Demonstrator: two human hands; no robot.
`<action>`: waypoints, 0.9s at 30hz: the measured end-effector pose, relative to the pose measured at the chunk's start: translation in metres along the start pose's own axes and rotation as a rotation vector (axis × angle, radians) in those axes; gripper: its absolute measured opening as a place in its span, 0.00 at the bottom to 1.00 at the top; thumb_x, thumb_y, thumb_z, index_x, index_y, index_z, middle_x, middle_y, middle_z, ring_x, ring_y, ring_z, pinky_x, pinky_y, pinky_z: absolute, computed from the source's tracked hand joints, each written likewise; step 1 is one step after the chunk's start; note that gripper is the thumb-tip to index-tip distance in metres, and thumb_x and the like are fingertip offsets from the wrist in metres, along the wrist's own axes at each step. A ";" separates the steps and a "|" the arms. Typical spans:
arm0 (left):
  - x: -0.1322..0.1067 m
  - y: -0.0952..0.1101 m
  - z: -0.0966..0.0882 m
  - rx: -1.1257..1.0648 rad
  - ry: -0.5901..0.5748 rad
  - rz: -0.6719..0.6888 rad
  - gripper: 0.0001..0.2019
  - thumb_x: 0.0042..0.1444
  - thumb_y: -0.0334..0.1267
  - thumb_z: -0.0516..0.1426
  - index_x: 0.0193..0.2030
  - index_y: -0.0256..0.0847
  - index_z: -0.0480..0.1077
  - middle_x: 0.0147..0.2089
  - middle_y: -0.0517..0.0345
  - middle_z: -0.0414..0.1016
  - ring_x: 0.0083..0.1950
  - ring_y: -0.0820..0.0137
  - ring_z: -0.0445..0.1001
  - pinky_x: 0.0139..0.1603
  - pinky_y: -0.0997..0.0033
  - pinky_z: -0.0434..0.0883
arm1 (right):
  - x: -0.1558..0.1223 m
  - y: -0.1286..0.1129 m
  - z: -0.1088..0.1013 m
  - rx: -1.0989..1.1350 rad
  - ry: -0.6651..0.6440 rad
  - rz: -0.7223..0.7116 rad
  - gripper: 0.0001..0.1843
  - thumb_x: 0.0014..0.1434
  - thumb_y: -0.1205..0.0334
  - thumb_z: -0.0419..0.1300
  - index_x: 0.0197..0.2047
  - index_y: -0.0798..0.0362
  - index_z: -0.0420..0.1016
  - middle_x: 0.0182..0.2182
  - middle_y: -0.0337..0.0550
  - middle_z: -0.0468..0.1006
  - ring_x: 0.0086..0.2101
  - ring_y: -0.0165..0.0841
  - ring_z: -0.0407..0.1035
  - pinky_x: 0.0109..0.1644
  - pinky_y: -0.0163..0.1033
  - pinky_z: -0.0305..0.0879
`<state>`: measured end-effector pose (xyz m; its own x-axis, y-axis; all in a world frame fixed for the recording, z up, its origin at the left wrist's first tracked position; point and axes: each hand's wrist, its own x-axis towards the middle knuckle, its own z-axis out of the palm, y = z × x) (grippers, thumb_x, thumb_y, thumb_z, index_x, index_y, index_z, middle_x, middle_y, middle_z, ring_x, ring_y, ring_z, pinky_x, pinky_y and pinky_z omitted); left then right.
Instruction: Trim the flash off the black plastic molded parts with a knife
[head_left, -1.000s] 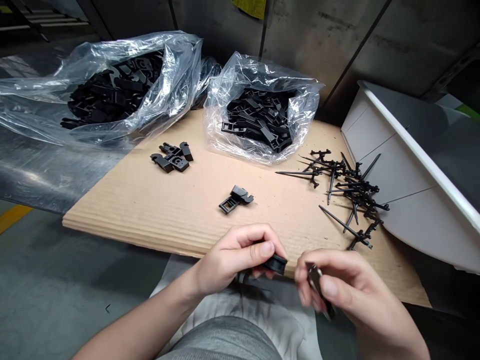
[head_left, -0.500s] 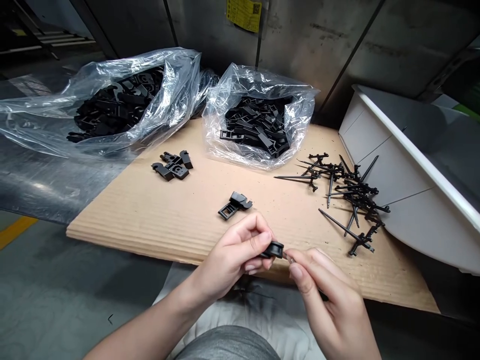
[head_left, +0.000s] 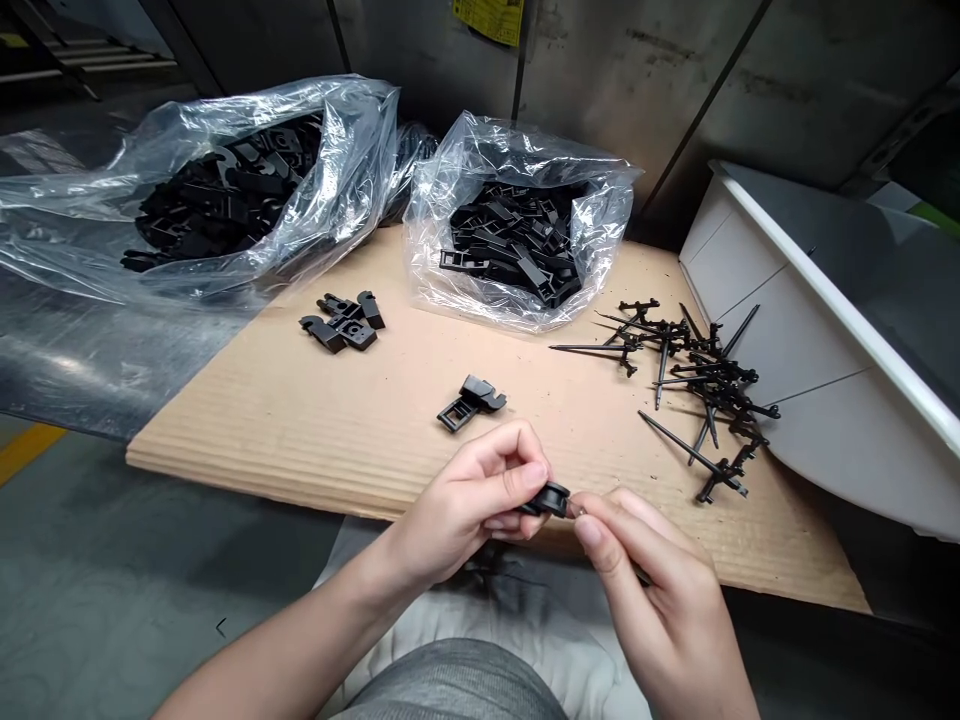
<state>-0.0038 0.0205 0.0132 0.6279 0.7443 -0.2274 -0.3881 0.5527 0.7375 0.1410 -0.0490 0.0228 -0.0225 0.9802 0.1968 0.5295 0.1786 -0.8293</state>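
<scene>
My left hand pinches a small black plastic clip between thumb and fingers, just above the near edge of the cardboard sheet. My right hand is closed on a thin dark pin-like piece, mostly hidden by the fingers, with its tip against the clip. Both hands meet at the clip. One loose black clip lies on the cardboard just beyond my left hand.
Two clear plastic bags of black parts stand at the back, a large one left and a smaller one centre. A small cluster of clips and a heap of black pins lie on the cardboard. A white bin stands right.
My right hand moved left and up until its piece met the clip in my left hand. My left hand rose slightly. The parts on the cardboard did not move.
</scene>
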 end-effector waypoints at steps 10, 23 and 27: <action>0.000 0.000 -0.003 -0.084 -0.073 -0.079 0.14 0.50 0.40 0.60 0.26 0.37 0.58 0.21 0.66 0.59 0.16 0.85 0.53 0.16 0.85 0.47 | -0.003 0.006 0.006 -0.213 0.170 -0.271 0.09 0.55 0.76 0.55 0.39 0.57 0.69 0.26 0.43 0.70 0.28 0.31 0.62 0.31 0.36 0.59; -0.003 -0.005 -0.007 -0.151 -0.300 -0.236 0.11 0.51 0.39 0.59 0.27 0.37 0.60 0.19 0.63 0.64 0.14 0.85 0.47 0.16 0.82 0.45 | 0.006 0.004 -0.002 -0.304 0.395 -0.318 0.14 0.54 0.77 0.57 0.43 0.54 0.71 0.32 0.46 0.72 0.34 0.34 0.66 0.36 0.39 0.62; -0.009 -0.001 0.001 0.181 -0.110 0.002 0.06 0.50 0.36 0.60 0.35 0.38 0.69 0.30 0.60 0.69 0.26 0.78 0.64 0.24 0.82 0.59 | -0.002 0.003 -0.013 -0.191 0.307 -0.176 0.13 0.57 0.72 0.54 0.45 0.51 0.71 0.30 0.40 0.73 0.29 0.28 0.68 0.31 0.32 0.64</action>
<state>-0.0082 0.0131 0.0147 0.7009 0.6945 -0.1625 -0.2683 0.4677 0.8422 0.1537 -0.0519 0.0272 0.1119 0.8597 0.4984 0.6890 0.2943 -0.6623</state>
